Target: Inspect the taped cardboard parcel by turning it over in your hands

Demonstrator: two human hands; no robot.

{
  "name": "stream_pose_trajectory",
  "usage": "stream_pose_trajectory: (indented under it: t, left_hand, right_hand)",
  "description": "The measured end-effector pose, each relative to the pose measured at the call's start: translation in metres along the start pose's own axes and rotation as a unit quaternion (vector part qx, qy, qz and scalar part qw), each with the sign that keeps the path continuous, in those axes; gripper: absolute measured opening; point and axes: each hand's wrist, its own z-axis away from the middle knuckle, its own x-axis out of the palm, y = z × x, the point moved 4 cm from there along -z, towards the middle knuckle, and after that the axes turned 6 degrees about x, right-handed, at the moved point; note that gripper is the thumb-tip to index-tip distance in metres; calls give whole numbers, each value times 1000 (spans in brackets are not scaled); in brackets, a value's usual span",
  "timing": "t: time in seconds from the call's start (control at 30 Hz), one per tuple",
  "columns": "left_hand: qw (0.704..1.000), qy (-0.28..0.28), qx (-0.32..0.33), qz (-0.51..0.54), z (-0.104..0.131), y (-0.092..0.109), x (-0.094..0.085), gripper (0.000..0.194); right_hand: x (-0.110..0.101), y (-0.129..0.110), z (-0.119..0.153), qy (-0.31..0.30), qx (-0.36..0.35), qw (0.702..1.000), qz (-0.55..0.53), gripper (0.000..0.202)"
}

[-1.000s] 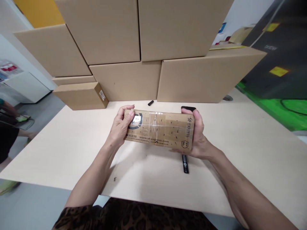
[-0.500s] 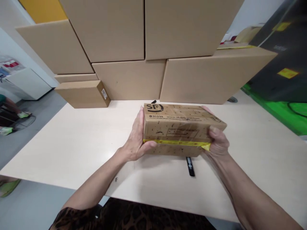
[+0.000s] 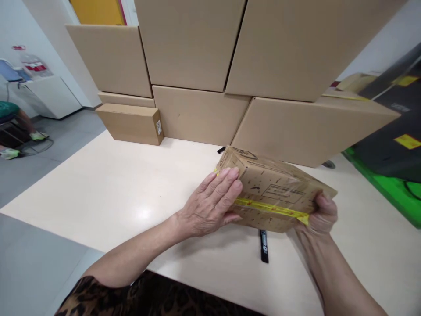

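A cardboard box (image 3: 283, 193) printed with dark marks and banded with yellow tape (image 3: 269, 207) is held tilted over the table (image 3: 131, 184). My right hand (image 3: 320, 215) grips its right end, the thumb on the near face and the other fingers hidden. My left hand (image 3: 213, 202) lies flat against the near left corner, fingers stretched out over the edge and touching the cardboard. Just below the box, a slim black stick with a pale label (image 3: 263, 248), perhaps a marker, lies on the table. A small black piece (image 3: 221, 150) lies behind the box's left end.
Large plain cartons (image 3: 200, 114) are stacked like a wall along the back of the table. A smaller brown box (image 3: 131, 125) with a white label stands at the back left. Beyond the right side are a dark case (image 3: 394, 114) and a green surface (image 3: 384, 188). A person's legs (image 3: 24, 118) show far left.
My left hand has moved from the box's left side onto its near corner, fingers now flat. The box has turned and tilted, its left end showing. The view has swung left.
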Motion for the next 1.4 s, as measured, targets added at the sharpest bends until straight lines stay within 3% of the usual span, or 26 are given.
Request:
stream_pose_trajectory:
  t: [0.23, 0.37, 0.67, 0.8, 0.97, 1.23, 1.4]
  left_hand:
    - [996, -37, 17, -75, 2, 4, 3, 88]
    - [990, -72, 32, -117, 3, 7, 3, 85]
    - [985, -153, 8, -83, 11, -7, 13, 86]
    - [985, -161, 6, -63, 16, -12, 19, 81]
    - [983, -177, -9, -39, 22, -17, 26, 90]
    - [987, -148, 29, -56, 23, -9, 34, 91]
    - [988, -146, 32, -24, 28, -13, 36, 89]
  right_hand:
    - [3, -3, 1, 41, -22, 999, -4, 29]
    - [8, -2, 6, 17, 28, 999, 12, 28]
    - [25, -6, 18, 1, 44, 997, 68, 31]
    - [25, -3, 18, -3, 56, 993, 100, 36]
    - [26, 2, 19, -16, 80, 989, 125, 43]
    - [25, 9, 20, -46, 69, 988, 127, 44]
    - [19, 19, 20, -64, 81, 985, 141, 61]
